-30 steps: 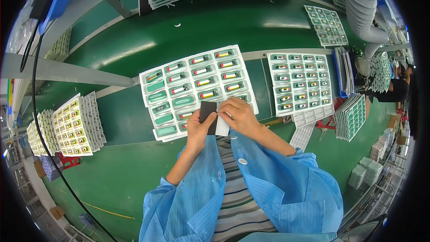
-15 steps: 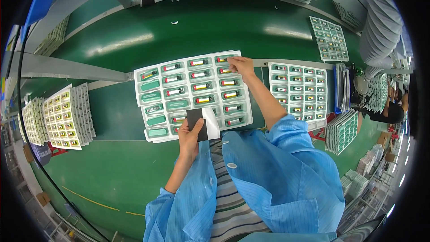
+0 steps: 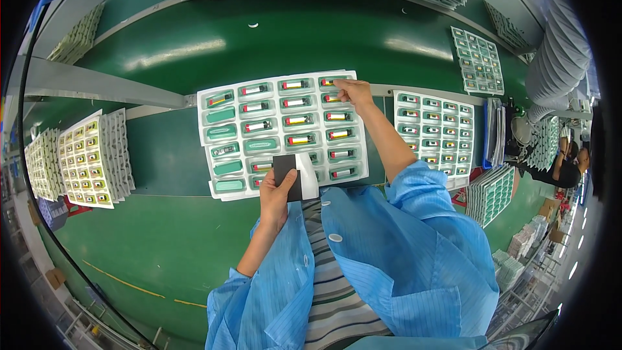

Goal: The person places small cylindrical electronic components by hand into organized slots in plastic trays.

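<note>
In the head view, my left hand (image 3: pixel 275 196) is closed, thumb on top, around a black card (image 3: pixel 283 170) with a white sheet (image 3: pixel 308 181) along its right side, both over the near edge of a white tray (image 3: pixel 361 149). My right hand (image 3: pixel 355 93) reaches to the tray's far right corner, fingertips drawn together at a red-ended piece (image 3: pixel 326 82) in its compartment; I cannot tell whether they grip it. A second tray (image 3: pixel 420 120) lies beyond my right forearm
</note>
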The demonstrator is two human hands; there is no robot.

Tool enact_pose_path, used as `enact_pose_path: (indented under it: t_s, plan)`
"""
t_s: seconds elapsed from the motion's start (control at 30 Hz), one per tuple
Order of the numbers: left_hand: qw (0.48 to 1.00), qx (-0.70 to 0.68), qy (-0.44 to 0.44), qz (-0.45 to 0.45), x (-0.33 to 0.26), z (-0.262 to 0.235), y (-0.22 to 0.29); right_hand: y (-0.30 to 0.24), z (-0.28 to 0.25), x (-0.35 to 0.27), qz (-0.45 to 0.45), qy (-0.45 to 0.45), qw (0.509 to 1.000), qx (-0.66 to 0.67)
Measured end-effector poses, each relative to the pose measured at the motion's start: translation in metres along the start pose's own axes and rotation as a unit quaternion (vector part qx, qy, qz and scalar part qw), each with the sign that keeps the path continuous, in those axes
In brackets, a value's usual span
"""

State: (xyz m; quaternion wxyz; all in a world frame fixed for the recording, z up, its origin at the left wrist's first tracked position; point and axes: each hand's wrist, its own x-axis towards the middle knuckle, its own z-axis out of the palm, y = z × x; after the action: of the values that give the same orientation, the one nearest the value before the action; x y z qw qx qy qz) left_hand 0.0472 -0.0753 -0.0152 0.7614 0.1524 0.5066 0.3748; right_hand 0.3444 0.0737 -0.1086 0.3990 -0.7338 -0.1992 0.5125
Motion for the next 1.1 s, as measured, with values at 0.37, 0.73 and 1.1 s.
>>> enact_pose_path:
  t_s: [0.37, 0.73, 1.1]
  plan:
    - [0.999, -0.033, -0.004, 0.019, -0.002, 0.001, 0.024, 0.005, 0.006, 0.007, -0.082, 0.012, 0.993, -0.089]
    - [0.992, -0.004, 0.019, 0.125, -0.006, 0.006, 0.038, -0.039, 0.041, -0.084, -0.286, -0.049, 0.906, -0.308]
    - [0.966, 0.149, 0.024, 0.208, 0.0, 0.004, 0.027, -0.011, 0.063, -0.221, -0.479, -0.137, 0.834, -0.239]
